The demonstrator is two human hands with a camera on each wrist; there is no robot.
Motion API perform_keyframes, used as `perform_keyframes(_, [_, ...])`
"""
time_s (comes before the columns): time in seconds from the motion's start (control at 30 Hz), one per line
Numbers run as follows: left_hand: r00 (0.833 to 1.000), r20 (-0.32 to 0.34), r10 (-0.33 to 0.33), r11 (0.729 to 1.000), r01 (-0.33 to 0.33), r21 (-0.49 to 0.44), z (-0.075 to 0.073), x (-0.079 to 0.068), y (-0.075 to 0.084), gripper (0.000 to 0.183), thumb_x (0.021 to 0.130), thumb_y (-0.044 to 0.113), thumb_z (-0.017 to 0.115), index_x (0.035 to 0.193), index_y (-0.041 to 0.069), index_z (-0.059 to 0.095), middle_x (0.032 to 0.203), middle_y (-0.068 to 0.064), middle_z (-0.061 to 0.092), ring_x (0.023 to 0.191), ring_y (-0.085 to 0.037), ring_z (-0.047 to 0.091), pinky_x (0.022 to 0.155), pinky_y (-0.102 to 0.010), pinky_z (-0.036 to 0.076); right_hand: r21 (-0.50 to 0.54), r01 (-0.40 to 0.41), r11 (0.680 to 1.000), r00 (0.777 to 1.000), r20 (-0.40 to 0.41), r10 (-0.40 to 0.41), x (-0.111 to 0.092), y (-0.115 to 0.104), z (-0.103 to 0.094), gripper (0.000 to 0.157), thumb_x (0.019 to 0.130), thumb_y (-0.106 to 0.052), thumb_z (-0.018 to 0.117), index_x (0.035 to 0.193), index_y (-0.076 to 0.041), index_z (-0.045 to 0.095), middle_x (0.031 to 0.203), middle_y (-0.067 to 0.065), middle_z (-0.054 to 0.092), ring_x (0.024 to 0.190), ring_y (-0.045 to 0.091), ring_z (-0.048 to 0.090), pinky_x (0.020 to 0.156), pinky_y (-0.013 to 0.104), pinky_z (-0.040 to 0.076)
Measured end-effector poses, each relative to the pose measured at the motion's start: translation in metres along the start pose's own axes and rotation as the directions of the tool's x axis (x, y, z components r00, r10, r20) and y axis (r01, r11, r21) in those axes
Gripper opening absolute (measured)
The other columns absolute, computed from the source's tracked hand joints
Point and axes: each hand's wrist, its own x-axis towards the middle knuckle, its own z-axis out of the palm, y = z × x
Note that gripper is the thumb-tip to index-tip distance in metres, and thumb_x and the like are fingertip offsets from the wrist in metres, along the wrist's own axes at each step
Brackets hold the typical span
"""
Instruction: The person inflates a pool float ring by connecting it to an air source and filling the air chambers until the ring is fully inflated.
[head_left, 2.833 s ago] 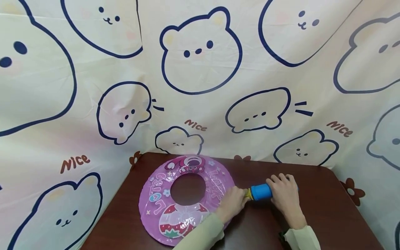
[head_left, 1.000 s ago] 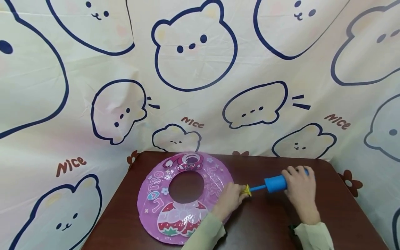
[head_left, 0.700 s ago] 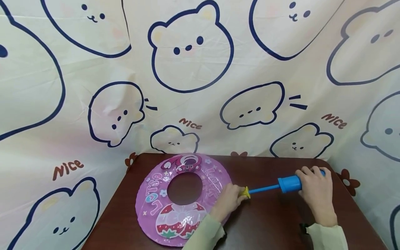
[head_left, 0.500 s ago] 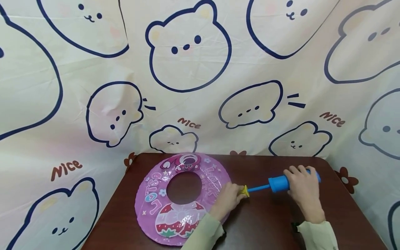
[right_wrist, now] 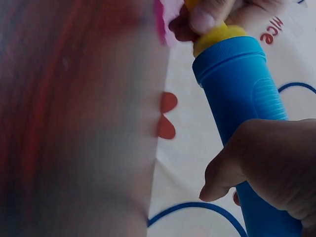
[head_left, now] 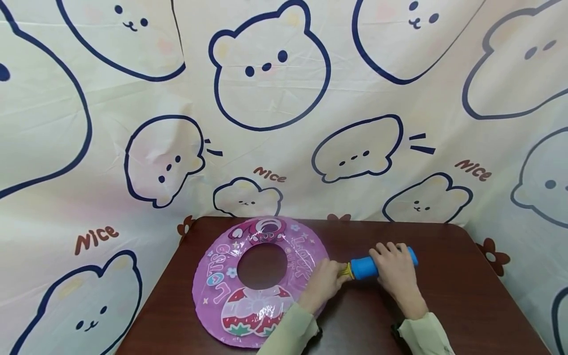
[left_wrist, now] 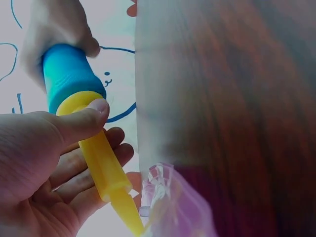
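Note:
A hand pump (head_left: 364,267) with a blue barrel and a yellow end lies between the two hands, right of a pink inflatable swim ring (head_left: 257,313). My left hand (head_left: 323,283) holds the pump's yellow nozzle section (left_wrist: 104,165), thumb across its collar. The tapered tip points down to a clear plastic part (left_wrist: 157,182) of the ring; whether it sits inside a valve is hard to tell. My right hand (head_left: 395,273) grips the blue barrel (right_wrist: 239,89), which is pushed up against the yellow collar. No rod shows between them.
Everything is on or over a dark brown wooden table (head_left: 470,296). A cream cloth (head_left: 275,108) printed with bear outlines hangs behind and at both sides. The ring takes up the table's left part.
My right hand slid the blue barrel away to the right, baring a thin blue rod, then brought it back left against the yellow collar. The left hand kept its hold beside the ring.

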Motion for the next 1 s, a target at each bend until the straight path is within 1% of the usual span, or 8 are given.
perform_keyframes(0.1, [1.000,-0.004,-0.015,1.000,0.015,0.007,0.001,0.000,0.000,0.012,0.097,0.026,0.081,0.097,0.014,0.081,0.070,0.009,0.063,0.062,-0.004,0.045,0.060,-0.013,0.040,0.018,-0.001,1.000,1.000,-0.018,0.002,0.000,-0.002,0.003,0.055,0.058,-0.012,0.102,0.106,-0.009,0.074,0.102,0.013,0.073,0.095,0.037,0.066,0.091,0.060,0.054])
perform_keyframes(0.2, [1.000,-0.012,-0.015,1.000,0.015,0.010,0.002,0.000,0.000,0.012,0.097,0.026,0.081,0.095,0.014,0.080,0.069,0.009,0.061,0.061,-0.004,0.044,0.059,-0.013,0.040,0.034,-0.016,0.999,1.000,-0.026,0.017,-0.001,0.003,0.002,0.059,0.055,-0.012,0.103,0.107,-0.009,0.074,0.103,0.013,0.073,0.096,0.037,0.065,0.093,0.060,0.052])
perform_keyframes(0.43, [0.999,-0.030,0.012,1.000,-0.011,0.021,0.000,0.002,0.000,0.011,0.096,0.026,0.082,0.090,0.016,0.080,0.066,0.010,0.060,0.061,-0.003,0.042,0.059,-0.014,0.039,0.038,-0.099,0.994,0.992,-0.075,0.101,-0.007,0.044,-0.017,0.063,0.049,-0.009,0.106,0.103,-0.008,0.074,0.101,0.015,0.072,0.099,0.041,0.061,0.095,0.062,0.049])
perform_keyframes(0.53, [1.000,-0.019,0.000,1.000,0.000,0.011,0.000,0.002,-0.001,0.011,0.096,0.025,0.082,0.090,0.016,0.080,0.069,0.010,0.065,0.061,-0.002,0.043,0.060,-0.013,0.041,0.039,-0.157,0.987,0.984,-0.080,0.159,-0.012,0.061,-0.025,0.064,0.048,-0.006,0.105,0.104,-0.005,0.075,0.102,0.018,0.072,0.101,0.042,0.059,0.099,0.063,0.047])
perform_keyframes(0.63, [1.000,-0.002,-0.013,1.000,0.013,0.006,0.000,0.000,0.000,0.011,0.097,0.025,0.081,0.090,0.016,0.080,0.071,0.009,0.066,0.061,-0.002,0.043,0.061,-0.013,0.042,0.040,-0.198,0.979,0.977,-0.070,0.201,-0.017,0.069,-0.031,0.064,0.048,-0.004,0.103,0.106,-0.003,0.075,0.104,0.020,0.072,0.102,0.043,0.058,0.102,0.064,0.046])
perform_keyframes(0.7, [1.000,0.001,-0.016,1.000,0.016,0.013,0.001,-0.001,0.000,0.012,0.097,0.026,0.081,0.090,0.016,0.079,0.070,0.009,0.065,0.061,-0.002,0.043,0.061,-0.013,0.042,0.025,-0.205,0.978,0.977,-0.051,0.206,-0.018,0.067,-0.032,0.065,0.049,-0.005,0.104,0.107,-0.003,0.076,0.106,0.021,0.072,0.103,0.044,0.059,0.102,0.066,0.045])
perform_keyframes(0.8, [1.000,0.008,-0.029,0.999,0.029,0.015,0.001,-0.001,0.000,0.013,0.097,0.027,0.080,0.090,0.016,0.079,0.069,0.009,0.064,0.061,-0.003,0.043,0.060,-0.013,0.042,-0.013,-0.176,0.984,0.984,-0.029,0.175,-0.014,0.055,-0.028,0.069,0.049,-0.012,0.107,0.109,-0.003,0.075,0.108,0.021,0.072,0.104,0.045,0.060,0.101,0.068,0.045])
perform_keyframes(1.0, [0.995,0.034,-0.093,0.995,0.094,-0.030,-0.001,0.001,0.003,0.014,0.097,0.028,0.081,0.099,0.014,0.084,0.078,0.006,0.073,0.063,-0.002,0.048,0.064,-0.011,0.047,-0.041,-0.105,0.994,0.994,-0.026,0.104,-0.003,0.027,-0.015,0.065,0.053,-0.018,0.107,0.108,-0.006,0.074,0.107,0.018,0.071,0.102,0.042,0.062,0.096,0.067,0.047])
